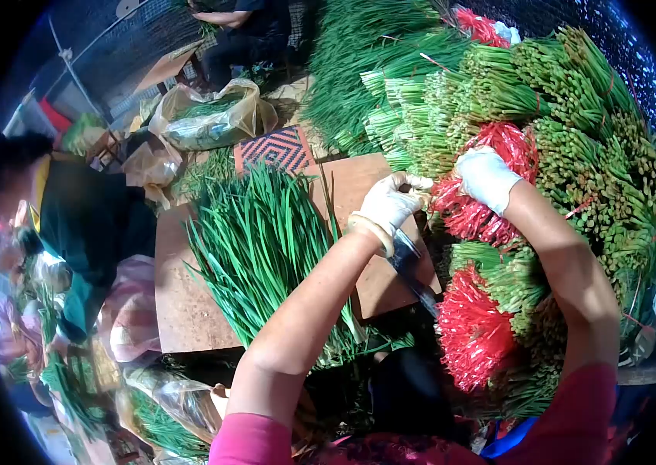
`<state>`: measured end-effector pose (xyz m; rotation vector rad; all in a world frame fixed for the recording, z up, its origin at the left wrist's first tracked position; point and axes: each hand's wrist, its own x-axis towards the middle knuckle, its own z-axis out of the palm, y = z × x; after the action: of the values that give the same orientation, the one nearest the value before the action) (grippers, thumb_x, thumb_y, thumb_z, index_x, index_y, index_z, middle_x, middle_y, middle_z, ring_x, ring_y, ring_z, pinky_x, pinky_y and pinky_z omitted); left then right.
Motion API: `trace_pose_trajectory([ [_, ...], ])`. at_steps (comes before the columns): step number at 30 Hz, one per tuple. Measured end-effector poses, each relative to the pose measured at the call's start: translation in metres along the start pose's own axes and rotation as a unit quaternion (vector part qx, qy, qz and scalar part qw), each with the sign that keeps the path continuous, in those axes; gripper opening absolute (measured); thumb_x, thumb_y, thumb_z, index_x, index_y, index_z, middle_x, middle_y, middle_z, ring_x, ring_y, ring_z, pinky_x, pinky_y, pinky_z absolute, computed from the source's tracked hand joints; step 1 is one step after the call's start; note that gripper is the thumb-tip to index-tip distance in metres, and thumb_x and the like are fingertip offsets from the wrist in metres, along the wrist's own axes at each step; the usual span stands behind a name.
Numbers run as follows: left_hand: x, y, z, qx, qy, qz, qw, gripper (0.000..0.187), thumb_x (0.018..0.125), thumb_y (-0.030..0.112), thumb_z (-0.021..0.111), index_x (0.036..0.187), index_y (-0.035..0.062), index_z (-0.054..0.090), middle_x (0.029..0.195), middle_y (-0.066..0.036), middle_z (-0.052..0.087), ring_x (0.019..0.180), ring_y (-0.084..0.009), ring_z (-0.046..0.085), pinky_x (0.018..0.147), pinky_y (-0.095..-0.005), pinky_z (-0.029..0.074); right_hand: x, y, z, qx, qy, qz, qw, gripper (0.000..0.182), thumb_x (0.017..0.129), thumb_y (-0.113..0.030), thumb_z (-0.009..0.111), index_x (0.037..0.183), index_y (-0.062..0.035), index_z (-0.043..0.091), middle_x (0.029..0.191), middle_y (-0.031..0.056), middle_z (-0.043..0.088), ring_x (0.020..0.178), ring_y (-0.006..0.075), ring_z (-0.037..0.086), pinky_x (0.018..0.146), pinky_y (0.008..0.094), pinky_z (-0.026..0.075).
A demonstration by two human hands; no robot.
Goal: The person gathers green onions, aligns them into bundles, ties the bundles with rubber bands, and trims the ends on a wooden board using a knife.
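Note:
My left hand (391,203), in a white glove with a bangle at the wrist, is over the right edge of the wooden board (374,267). Its thumb and fingers are pinched together; what is between them is too small to make out. My right hand (487,178), also gloved, has its fingers closed in a pile of shiny red ties (522,147). A dark, blade-like object (413,279) shows below my left hand. Loose long green stalks (266,248) lie on the board to the left of my left forearm.
Bundled green stalks (592,155) are stacked at the right and upper middle. More red ties (474,329) lie lower right. A plastic bag (212,120) stands beyond the board, near a patterned mat (274,149). One person (95,225) is at the left, another (246,39) at the top.

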<state>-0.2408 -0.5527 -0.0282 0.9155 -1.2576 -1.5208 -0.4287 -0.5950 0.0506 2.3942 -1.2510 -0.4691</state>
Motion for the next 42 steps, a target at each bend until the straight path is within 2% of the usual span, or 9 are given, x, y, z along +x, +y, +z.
trace_pose_trajectory([
  [9,0.018,-0.027,-0.001,0.238,0.154,0.088,0.955,0.019,0.073,0.023,0.064,0.083,0.0072,0.066,0.076,-0.018,0.063,0.069,-0.0288,0.062,0.067,-0.0333,0.048,0.0,-0.006,0.011,0.004,0.053,-0.024,0.998,0.011,0.066,-0.017,0.061,0.073,-0.0114,0.067,0.076,0.0107,0.065,0.078,0.0274,0.063,0.073,0.0378,0.046],
  [14,-0.075,0.016,-0.089,0.262,0.257,0.154,0.917,0.011,0.075,0.013,0.061,0.08,0.0038,0.064,0.072,-0.009,0.064,0.062,-0.0175,0.059,0.062,-0.0276,0.047,0.0,-0.015,0.036,0.019,0.071,-0.03,0.997,0.009,0.068,-0.012,0.058,0.073,-0.0092,0.065,0.079,0.0103,0.064,0.081,0.027,0.061,0.079,0.0377,0.043],
  [18,-0.189,0.084,-0.154,0.201,0.335,0.02,0.92,0.01,0.077,0.006,0.059,0.086,0.0023,0.062,0.071,-0.003,0.061,0.055,-0.0045,0.048,0.048,-0.0168,0.037,0.004,-0.024,0.031,-0.068,-0.13,-0.006,0.989,0.02,0.073,-0.022,0.062,0.089,-0.0113,0.068,0.093,0.0083,0.066,0.097,0.0223,0.06,0.093,0.0427,0.038],
  [23,-0.279,0.11,-0.12,0.297,0.251,-0.014,0.921,0.007,0.076,0.004,0.058,0.081,-0.0003,0.062,0.075,-0.005,0.062,0.065,-0.0076,0.053,0.057,-0.0214,0.042,-0.008,-0.076,-0.064,0.159,0.237,-0.123,0.95,0.011,0.075,-0.014,0.058,0.084,-0.0136,0.064,0.085,0.0045,0.061,0.086,0.0231,0.057,0.084,0.0384,0.041],
  [26,-0.308,0.099,-0.077,0.213,0.239,-0.062,0.945,0.011,0.071,0.005,0.062,0.081,0.0011,0.063,0.077,-0.006,0.064,0.075,-0.0146,0.06,0.069,-0.0281,0.048,0.002,-0.119,-0.077,0.297,0.26,-0.159,0.905,0.01,0.077,-0.016,0.055,0.076,-0.0125,0.064,0.078,0.0056,0.06,0.08,0.0245,0.059,0.074,0.0363,0.046],
  [28,-0.304,0.097,-0.053,0.525,0.097,0.045,0.844,0.014,0.064,0.006,0.063,0.078,0.004,0.063,0.077,-0.007,0.063,0.078,-0.0231,0.061,0.07,-0.0328,0.05,0.011,-0.149,-0.048,0.311,0.218,-0.186,0.906,0.015,0.078,-0.019,0.053,0.072,-0.0122,0.065,0.077,0.0072,0.061,0.078,0.0257,0.06,0.072,0.0365,0.047],
  [32,-0.252,0.05,-0.02,0.585,-0.058,0.213,0.78,0.011,0.064,0.012,0.06,0.073,0.008,0.064,0.102,-0.008,0.061,0.112,-0.0319,0.049,0.09,-0.0479,0.041,0.028,-0.197,0.003,0.294,0.072,-0.113,0.946,0.013,0.072,-0.017,0.056,0.074,-0.0128,0.068,0.081,0.0101,0.065,0.079,0.0289,0.063,0.068,0.0397,0.05],
  [38,-0.194,-0.008,-0.035,0.733,-0.242,-0.091,0.629,0.04,0.071,0.033,0.055,0.103,0.0109,0.065,0.132,-0.006,0.047,0.133,-0.0291,0.027,0.107,-0.0531,0.017,0.034,-0.231,0.026,0.373,-0.034,-0.031,0.927,0.03,0.07,-0.03,0.065,0.094,-0.0125,0.066,0.094,0.0133,0.065,0.089,0.0308,0.061,0.077,0.0409,0.048],
  [42,-0.196,-0.023,-0.038,0.714,-0.222,-0.115,0.654,0.036,0.071,0.03,0.053,0.098,0.0097,0.066,0.13,-0.005,0.049,0.131,-0.0275,0.031,0.106,-0.0521,0.02,0.051,-0.24,0.047,0.429,-0.073,-0.096,0.895,0.021,0.068,-0.027,0.064,0.08,-0.0099,0.068,0.085,0.0129,0.066,0.082,0.0306,0.063,0.073,0.0388,0.049],
])
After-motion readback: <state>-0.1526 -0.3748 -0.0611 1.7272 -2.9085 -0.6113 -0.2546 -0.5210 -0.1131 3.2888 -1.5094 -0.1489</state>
